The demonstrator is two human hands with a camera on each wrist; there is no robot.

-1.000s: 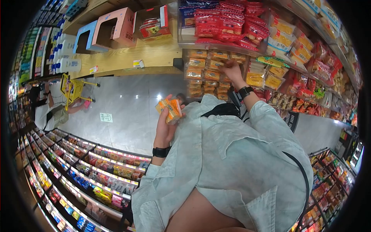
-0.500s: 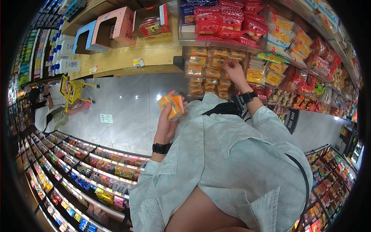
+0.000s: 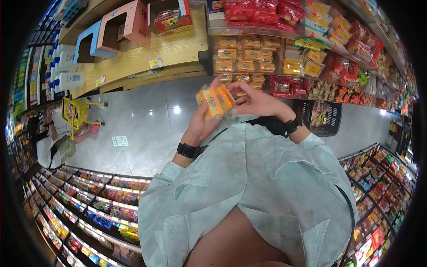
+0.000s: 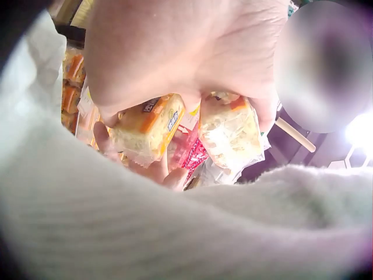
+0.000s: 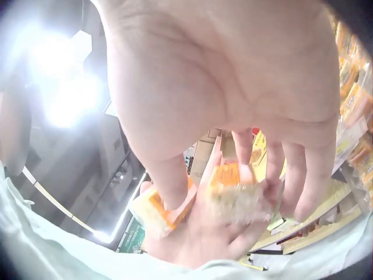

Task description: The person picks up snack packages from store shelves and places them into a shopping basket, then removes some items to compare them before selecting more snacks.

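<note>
My left hand (image 3: 199, 125) holds small snack packs in clear wrappers with orange bands, up in front of my chest. One orange-banded snack pack (image 3: 210, 105) sits by the thumb, and a second snack pack (image 3: 225, 96) stands beside it. From the right, my right hand (image 3: 263, 106) pinches at that second pack with thumb and bent forefinger. In the right wrist view its thumb presses an orange-banded pack (image 5: 157, 211), with the forefinger at another pack (image 5: 232, 189). The left wrist view shows two cream-coloured packs (image 4: 231, 137) apart beneath the palm.
A shelf bin of matching orange packs (image 3: 244, 54) lies just beyond my hands, with red snack bags (image 3: 258, 12) above. On the right floor stands a black basket (image 3: 334, 123). A person (image 3: 55, 144) crouches by a yellow cart (image 3: 76, 116) at left. Stocked racks (image 3: 98, 200) stand behind.
My right hand has left the bin of orange packs and come down to the packs in my left hand. The left hand has moved up and right, and the whole view has shifted slightly.
</note>
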